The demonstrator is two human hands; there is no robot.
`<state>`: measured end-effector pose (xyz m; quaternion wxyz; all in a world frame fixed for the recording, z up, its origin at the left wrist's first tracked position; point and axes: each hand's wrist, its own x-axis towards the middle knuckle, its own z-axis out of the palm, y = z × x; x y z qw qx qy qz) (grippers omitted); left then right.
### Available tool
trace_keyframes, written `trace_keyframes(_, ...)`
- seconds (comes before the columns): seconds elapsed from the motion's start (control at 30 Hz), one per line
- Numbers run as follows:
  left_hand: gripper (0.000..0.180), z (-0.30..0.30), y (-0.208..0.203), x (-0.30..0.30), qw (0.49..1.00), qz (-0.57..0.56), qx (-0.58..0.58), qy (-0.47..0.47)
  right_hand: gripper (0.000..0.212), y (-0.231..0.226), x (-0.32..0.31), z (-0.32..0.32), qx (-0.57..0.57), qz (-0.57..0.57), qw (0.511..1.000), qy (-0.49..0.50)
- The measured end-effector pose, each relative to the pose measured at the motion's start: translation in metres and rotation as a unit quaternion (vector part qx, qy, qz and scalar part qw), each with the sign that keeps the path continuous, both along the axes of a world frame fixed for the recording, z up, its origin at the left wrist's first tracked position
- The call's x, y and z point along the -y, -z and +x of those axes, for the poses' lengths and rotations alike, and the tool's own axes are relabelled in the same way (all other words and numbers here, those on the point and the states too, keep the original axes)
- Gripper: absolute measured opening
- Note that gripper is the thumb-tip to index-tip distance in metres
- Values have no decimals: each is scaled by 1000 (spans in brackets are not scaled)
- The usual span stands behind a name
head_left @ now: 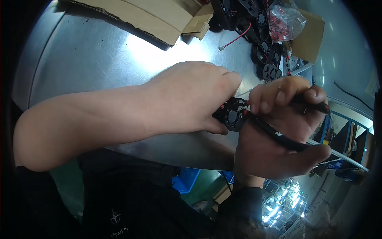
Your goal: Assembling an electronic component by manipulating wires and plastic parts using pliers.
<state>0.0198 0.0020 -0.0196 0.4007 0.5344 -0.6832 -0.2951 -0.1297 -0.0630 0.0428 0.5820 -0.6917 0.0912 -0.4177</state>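
Observation:
My left hand [199,91] reaches in from the left with its back turned up, closed around a small black fan [232,115]. Part of the fan's frame and its blades show past my fingers; the rest is hidden. From the right, my right hand [266,149] grips black-handled pliers [278,137] with reddish touches near the jaws. Their two handles stand apart, one along the thumb side and one under the curled fingers. The pliers' jaws meet the edge of the fan, but their tips are too small to make out.
Both hands are above a shiny metal table [91,55]. An opened cardboard box [147,20] lies at the far side. Several black fans [262,46] are heaped at the far right, beside a clear bag of red parts [284,24]. Below the near edge is a blue bin [186,180].

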Motion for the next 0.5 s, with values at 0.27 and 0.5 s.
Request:
trace_keyframes(0.27,48,-1,-1,0,1000,-3,19,-5,73,14,-12,3,37,-61,997,-25)
trace_keyframes(0.5,48,-4,2,1,999,-32,12,-7,73,12,-5,-3,46,-16,998,-42)
